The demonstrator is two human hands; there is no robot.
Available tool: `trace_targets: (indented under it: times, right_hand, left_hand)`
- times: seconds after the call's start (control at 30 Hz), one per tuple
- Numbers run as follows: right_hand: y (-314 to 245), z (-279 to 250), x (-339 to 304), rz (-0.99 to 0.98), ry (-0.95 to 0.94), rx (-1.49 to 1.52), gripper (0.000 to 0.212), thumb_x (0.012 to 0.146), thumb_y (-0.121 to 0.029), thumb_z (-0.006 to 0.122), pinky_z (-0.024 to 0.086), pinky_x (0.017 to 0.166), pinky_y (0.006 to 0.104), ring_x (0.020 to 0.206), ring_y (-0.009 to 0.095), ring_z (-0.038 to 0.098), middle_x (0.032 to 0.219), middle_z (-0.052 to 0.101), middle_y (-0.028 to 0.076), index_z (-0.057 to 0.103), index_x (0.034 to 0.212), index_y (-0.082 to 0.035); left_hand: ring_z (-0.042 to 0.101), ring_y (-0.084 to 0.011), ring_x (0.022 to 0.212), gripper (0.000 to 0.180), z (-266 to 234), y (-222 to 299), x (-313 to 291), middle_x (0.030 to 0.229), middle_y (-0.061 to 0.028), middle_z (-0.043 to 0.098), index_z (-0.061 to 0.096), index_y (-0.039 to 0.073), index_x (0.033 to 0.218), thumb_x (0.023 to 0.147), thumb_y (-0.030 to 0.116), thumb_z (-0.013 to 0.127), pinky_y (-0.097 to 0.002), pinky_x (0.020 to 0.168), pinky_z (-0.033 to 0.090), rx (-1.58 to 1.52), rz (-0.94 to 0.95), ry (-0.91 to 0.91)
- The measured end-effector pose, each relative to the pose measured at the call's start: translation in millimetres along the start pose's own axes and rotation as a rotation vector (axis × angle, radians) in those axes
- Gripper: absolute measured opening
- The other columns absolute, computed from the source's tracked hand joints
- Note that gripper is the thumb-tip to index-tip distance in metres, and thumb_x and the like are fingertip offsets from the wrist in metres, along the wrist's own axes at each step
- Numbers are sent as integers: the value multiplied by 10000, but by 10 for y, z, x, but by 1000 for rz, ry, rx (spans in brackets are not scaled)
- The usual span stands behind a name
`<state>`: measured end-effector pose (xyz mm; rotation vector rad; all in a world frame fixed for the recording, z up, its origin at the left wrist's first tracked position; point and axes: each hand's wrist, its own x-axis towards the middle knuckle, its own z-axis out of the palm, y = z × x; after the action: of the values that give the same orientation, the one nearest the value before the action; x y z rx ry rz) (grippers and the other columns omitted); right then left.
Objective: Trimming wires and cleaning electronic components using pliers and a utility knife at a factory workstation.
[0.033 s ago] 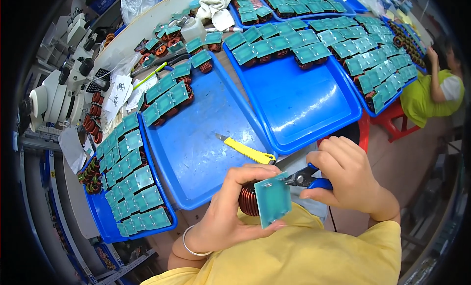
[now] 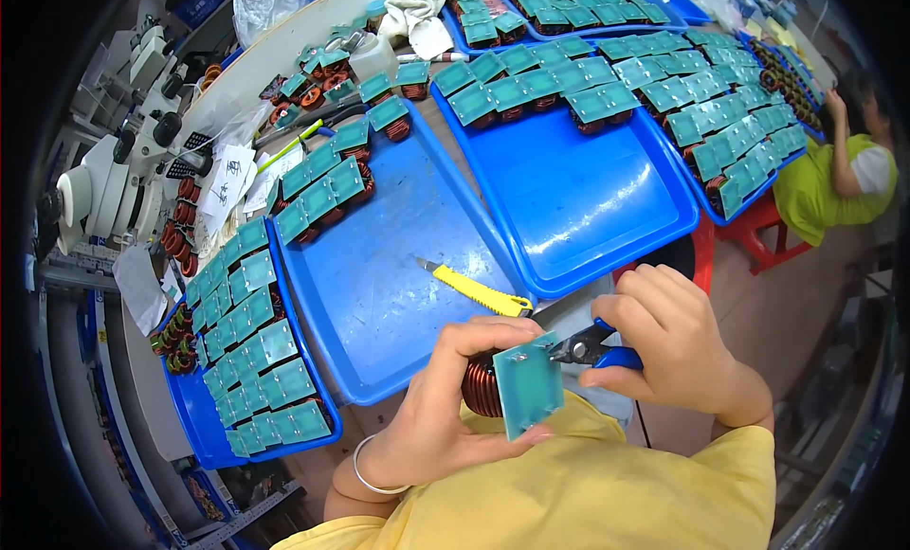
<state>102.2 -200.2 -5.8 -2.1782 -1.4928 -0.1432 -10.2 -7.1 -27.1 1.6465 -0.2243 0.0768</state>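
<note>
My left hand (image 2: pixel 441 389) grips a toroidal coil on a square green circuit board (image 2: pixel 531 387), thumb below and fingers over the top edge. The board's flat face is turned to the right, and the copper winding (image 2: pixel 482 387) sits behind it, partly covered by the palm. In my right hand (image 2: pixel 668 332) are side cutters (image 2: pixel 592 345) with blue handles. Their jaw tips meet the board's upper right corner, near a solder point. A yellow utility knife (image 2: pixel 479 289) lies in the worn blue tray (image 2: pixel 379 256) just beyond my hands.
Finished-looking coil boards fill a blue tray (image 2: pixel 332 422) on the left and another (image 2: pixel 706 214) on the right. Between them, a blue tray (image 2: pixel 592 256) has boards along its far side. Microscopes (image 2: pixel 90 195) stand at far left. A person in bright green (image 2: pixel 825 190) sits at far right.
</note>
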Motion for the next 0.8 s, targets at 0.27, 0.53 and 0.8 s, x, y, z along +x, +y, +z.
trace_targets:
  times: [0.27, 0.53, 0.8]
  right_hand:
    - [-15, 36, 6, -21, 49, 35, 485, 694, -463, 659, 353, 538, 345, 599, 262, 438, 699, 413, 96, 521, 831, -19]
    - [107, -116, -272, -37, -702, 227, 429, 705, -428, 663, 405, 575, 352, 657, 274, 523, 718, 499, 102, 533, 823, -37]
    - [77, -114, -195, 106, -340, 170, 425, 694, -408, 669, 391, 588, 346, 660, 284, 500, 716, 486, 93, 535, 832, -29]
  left_hand:
    - [503, -241, 1081, 688, 1, -59, 13, 1163, -161, 484, 383, 9, 1168, 635, 108, 808, -332, 925, 403, -11, 40, -24]
    - [598, -295, 636, 734, -12, -2, 43, 942, -265, 541, 372, -60, 1118, 751, 524, 622, -266, 423, 486, -743, -272, 115]
    - [609, -279, 670, 751, -5, -6, 41, 980, -237, 554, 393, -40, 1110, 710, 541, 652, -255, 439, 482, -677, -344, 156]
